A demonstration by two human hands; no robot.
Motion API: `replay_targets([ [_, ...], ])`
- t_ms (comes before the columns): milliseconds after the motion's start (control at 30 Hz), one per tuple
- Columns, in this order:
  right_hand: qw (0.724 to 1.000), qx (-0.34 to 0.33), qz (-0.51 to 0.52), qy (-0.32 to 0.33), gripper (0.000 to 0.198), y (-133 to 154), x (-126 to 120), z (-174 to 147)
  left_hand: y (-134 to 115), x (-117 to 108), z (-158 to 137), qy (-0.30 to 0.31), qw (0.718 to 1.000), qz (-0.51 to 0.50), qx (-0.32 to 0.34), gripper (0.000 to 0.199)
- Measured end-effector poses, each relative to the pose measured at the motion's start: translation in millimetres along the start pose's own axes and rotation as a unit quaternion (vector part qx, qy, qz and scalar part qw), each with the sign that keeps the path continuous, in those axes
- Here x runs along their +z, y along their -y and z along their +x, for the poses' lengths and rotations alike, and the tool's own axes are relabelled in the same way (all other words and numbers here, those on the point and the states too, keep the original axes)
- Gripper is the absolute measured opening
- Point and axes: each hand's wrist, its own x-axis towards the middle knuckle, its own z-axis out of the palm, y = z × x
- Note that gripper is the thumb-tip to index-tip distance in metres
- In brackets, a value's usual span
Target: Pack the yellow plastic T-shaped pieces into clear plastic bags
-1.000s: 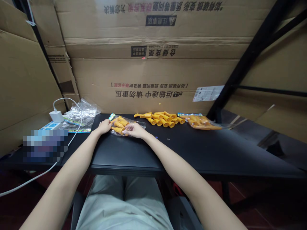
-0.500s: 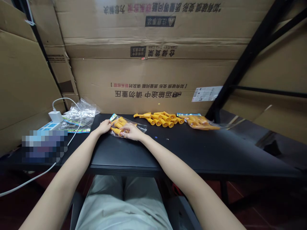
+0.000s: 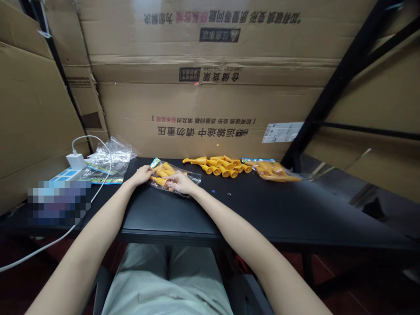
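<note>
A clear plastic bag (image 3: 192, 176) with a colourful header lies on the black table, several yellow-orange horn-shaped plastic pieces (image 3: 163, 170) inside it. My left hand (image 3: 143, 175) is closed on the bag's left end, thumb and fingers pinching it beside the pieces. My right hand (image 3: 180, 181) reaches in from the bag's right side, with film shining over its fingers. Those fingers curl round the flared end of a lower piece, and the fingertips are partly hidden. To the right, more loose horn-shaped pieces (image 3: 226, 165) lie in a pile.
A filled bag (image 3: 275, 169) of the same pieces lies at the right of the black table (image 3: 262, 210). Flat clear bags (image 3: 114, 153), a power strip (image 3: 68, 173) with a white charger (image 3: 75, 160) and its cable are at the left. Cardboard (image 3: 210, 100) walls the back.
My right hand has slid slightly inside the bag, and film now covers more of its fingers. My left hand keeps its place at the bag's left end.
</note>
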Motion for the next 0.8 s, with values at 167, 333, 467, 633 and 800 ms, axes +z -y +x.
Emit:
replay_targets([
  [167, 1.0, 0.005, -0.019, -0.008, 0.033, 2.2, 0.9, 0.9, 0.8, -2.3, -2.6, 0.001, 1.0, 0.017, 0.012, 0.023],
  [333, 1.0, 0.016, 0.012, -0.013, 0.033, 2.9, 2.2, 1.1, -3.1, -1.7, -4.4, 0.007, 0.999, 0.031, -0.013, 0.023],
  [467, 0.997, 0.014, 0.077, -0.02, 0.033, 2.3, -2.7, 0.2, -5.2, -0.7, -4.4, 0.001, 0.998, 0.053, -0.038, 0.024],
  [633, 0.993, 0.052, 0.035, -0.101, 0.026, -4.8, -26.7, -0.7, 0.1, -1.8, -3.8, -0.024, 0.993, 0.085, -0.08, 0.027],
  [800, 0.949, 0.18, -0.096, -0.239, 0.031, -23.1, -62.0, -9.0, 9.1, -4.5, -3.5, -0.06, 0.986, 0.093, -0.122, 0.027],
])
